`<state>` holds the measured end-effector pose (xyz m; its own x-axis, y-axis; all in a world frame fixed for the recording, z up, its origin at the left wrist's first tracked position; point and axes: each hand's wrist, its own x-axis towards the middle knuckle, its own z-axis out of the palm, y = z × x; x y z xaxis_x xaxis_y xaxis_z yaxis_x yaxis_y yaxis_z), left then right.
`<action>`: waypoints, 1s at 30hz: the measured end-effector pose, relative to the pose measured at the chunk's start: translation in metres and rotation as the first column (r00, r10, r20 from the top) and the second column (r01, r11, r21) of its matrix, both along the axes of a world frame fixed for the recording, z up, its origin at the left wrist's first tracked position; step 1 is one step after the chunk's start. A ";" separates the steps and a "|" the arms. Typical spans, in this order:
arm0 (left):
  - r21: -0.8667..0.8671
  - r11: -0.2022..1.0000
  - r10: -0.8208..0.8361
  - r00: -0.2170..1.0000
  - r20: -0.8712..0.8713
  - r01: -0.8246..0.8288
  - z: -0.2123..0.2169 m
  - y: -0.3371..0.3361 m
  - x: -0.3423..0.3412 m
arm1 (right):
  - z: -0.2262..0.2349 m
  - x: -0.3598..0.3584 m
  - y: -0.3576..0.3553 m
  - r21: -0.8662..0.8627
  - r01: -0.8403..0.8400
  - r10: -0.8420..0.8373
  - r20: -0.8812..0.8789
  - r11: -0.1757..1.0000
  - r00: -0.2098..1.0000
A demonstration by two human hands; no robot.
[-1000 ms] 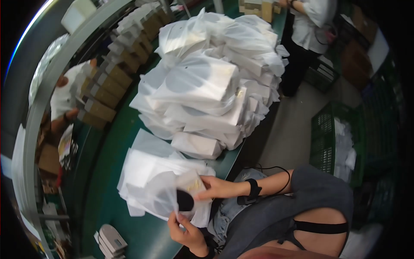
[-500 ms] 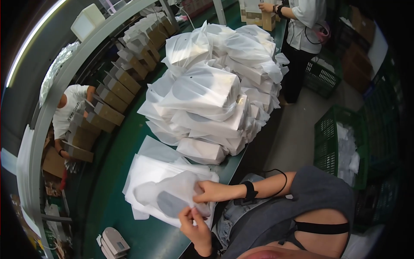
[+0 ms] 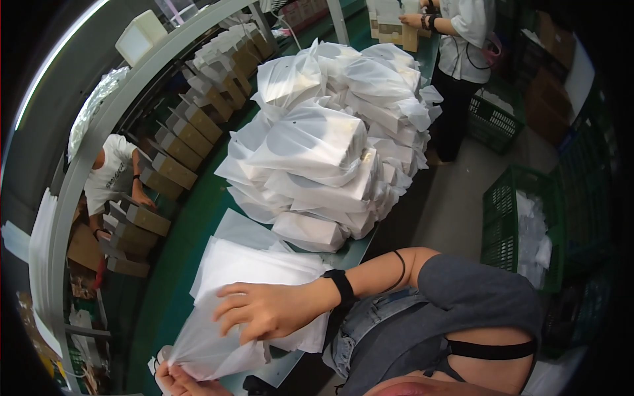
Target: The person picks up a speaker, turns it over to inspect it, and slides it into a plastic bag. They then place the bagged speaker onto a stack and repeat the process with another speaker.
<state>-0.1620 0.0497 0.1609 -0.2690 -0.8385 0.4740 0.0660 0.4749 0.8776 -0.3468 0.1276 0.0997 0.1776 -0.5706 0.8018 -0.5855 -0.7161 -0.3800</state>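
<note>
A translucent white bag [image 3: 201, 340] is pulled toward the lower left. My left hand [image 3: 185, 384] is closed on its lower corner, pinching it between thumb and fingers; part of that hand is cut off by the lower edge. Over the bag lies my right hand [image 3: 267, 311], palm down, fingers apart and slightly bent. Its thumb is hidden. Beneath and beyond is a flat stack of similar white bags [image 3: 254, 264] on the green table. A large heap of boxes wrapped in white bags [image 3: 310, 142] rises just past the stack.
A grey device [image 3: 162, 356] is partly covered by the bag. Open brown boxes [image 3: 175, 155] line the left side, where a co-worker [image 3: 115, 168] handles some. Another co-worker [image 3: 459, 39] stands at the far right by boxes. Green crates [image 3: 498, 224] stand on the floor at right.
My left hand has moved left and down, drawing the bag with it. My right hand has shifted left and spread over the bag. The left co-worker's hands have moved among the boxes.
</note>
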 end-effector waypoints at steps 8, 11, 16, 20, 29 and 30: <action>0.098 0.948 -0.306 0.952 0.021 0.303 -0.003 0.030 -0.016 | -0.002 0.024 0.000 -0.018 -0.284 0.265 0.422 0.959 0.867; 0.145 0.939 -0.302 0.950 -0.082 0.311 -0.033 0.012 -0.017 | -0.017 0.021 0.001 0.169 -0.669 0.370 0.724 0.723 0.583; 0.325 0.889 -0.300 0.947 -0.117 0.322 -0.083 0.012 0.003 | 0.022 0.022 0.011 -0.058 -0.649 0.535 0.624 0.759 0.569; 0.453 0.821 -0.313 0.938 -0.150 0.346 -0.121 0.014 0.008 | 0.035 0.015 0.009 -0.130 -0.498 0.501 0.430 0.858 0.751; 0.723 0.606 -0.259 0.942 -0.215 0.331 -0.163 0.040 0.035 | 0.023 -0.001 0.027 -0.213 -0.072 0.165 0.457 0.974 0.874; 0.758 0.524 -0.096 0.912 -0.400 0.387 -0.141 0.043 0.041 | 0.017 0.001 0.027 -0.115 -0.034 0.100 0.629 0.993 0.771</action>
<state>-0.1215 0.0926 0.0203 -0.5050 -0.8150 -0.2843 0.3643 -0.4998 0.7858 -0.3460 0.1549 0.1168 -0.3533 -0.4948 0.7939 -0.1855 -0.7948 -0.5779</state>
